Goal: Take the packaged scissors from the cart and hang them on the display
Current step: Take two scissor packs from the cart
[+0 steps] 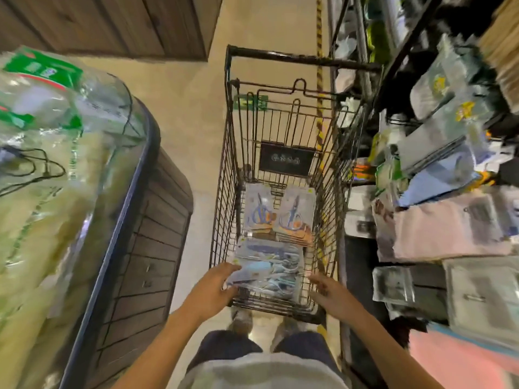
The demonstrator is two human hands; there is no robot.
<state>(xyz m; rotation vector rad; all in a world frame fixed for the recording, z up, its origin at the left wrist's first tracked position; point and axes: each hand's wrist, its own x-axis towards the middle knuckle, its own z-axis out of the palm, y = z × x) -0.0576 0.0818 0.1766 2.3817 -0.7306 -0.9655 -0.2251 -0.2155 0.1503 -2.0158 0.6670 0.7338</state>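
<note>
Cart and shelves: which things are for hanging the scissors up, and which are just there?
For the job: scissor packs, nearer packs, cart, left hand, right hand.
Just there: big bags, wooden counter, floor.

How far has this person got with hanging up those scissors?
Nothing looks hung yet. In the black wire shopping cart, the left hand is on the near stack of clear packs of pale-blue scissors, while the right hand reaches in beside it, open. Two carded packs of blue-handled scissors lie further in. Lifting and hanging on the crowded display rack remain.
</note>
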